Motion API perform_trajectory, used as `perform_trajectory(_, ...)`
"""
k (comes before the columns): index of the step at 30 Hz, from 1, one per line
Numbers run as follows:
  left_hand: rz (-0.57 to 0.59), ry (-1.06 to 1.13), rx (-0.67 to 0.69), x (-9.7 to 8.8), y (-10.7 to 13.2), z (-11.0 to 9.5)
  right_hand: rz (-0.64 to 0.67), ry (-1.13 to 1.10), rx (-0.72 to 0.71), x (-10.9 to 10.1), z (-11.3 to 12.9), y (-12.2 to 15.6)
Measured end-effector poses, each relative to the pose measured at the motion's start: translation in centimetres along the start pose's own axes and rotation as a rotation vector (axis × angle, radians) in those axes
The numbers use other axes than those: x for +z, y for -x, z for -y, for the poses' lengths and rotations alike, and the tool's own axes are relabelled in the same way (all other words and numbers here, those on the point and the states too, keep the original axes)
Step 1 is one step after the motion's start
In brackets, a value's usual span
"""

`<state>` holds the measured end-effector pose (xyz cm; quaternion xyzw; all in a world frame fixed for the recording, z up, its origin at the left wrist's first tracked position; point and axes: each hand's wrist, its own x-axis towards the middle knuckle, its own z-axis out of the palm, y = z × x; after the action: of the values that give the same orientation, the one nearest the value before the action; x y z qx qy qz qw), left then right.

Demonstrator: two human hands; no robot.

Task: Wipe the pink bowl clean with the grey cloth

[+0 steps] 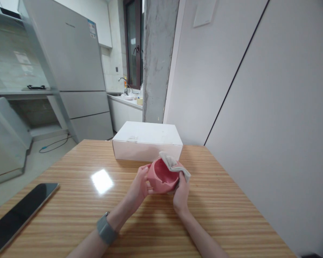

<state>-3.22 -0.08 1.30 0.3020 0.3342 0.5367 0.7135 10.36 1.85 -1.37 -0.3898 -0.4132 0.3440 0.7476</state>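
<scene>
Pink container point(160, 181) held above the tabletop point(218, 204), before the white box point(148, 141) at the far edge. Left hand point(140, 182) grips its left side; right hand point(181, 192) pinches a pale cloth point(172, 164) to its right rim, some fingers hidden. Refrigerator point(78, 61) lettering and blue-white sticker point(92, 28): too small to read. Phone point(21, 215) by left edge, cut off by frame.
</scene>
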Motion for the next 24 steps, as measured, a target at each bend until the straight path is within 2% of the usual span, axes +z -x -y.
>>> perform_trajectory(3,0.001,-0.114,-0.090,-0.3,-0.1,-0.5,0.043,-0.031,0.139,-0.7,-0.3,-1.3)
perform_trajectory(7,0.059,-0.158,-0.122,-0.5,0.0,-1.0,0.156,-0.086,0.248,-0.7,-0.6,-1.9)
perform_trajectory(9,0.050,-0.136,-0.114,-0.7,-0.1,-1.0,0.165,-0.080,0.243,-0.4,-0.7,-1.5)
perform_trajectory(12,-0.023,-0.116,-0.092,-1.0,-0.5,-0.7,0.115,-0.039,0.197,0.0,-0.7,-0.5)
perform_trajectory(14,-0.060,-0.091,-0.049,-1.0,-0.7,-0.4,0.085,0.001,0.149,0.3,-0.8,0.5)
perform_trajectory(17,-0.091,-0.020,0.050,-0.5,-0.7,0.0,0.107,0.036,0.045,0.7,-0.8,1.7)
perform_trajectory(21,0.008,0.067,0.109,0.2,-0.1,0.4,0.113,0.040,-0.024,0.8,-0.9,1.3)
perform_trajectory(24,0.054,0.052,-0.007,0.2,-0.1,0.3,0.047,0.016,0.068,0.2,-0.9,-0.4)
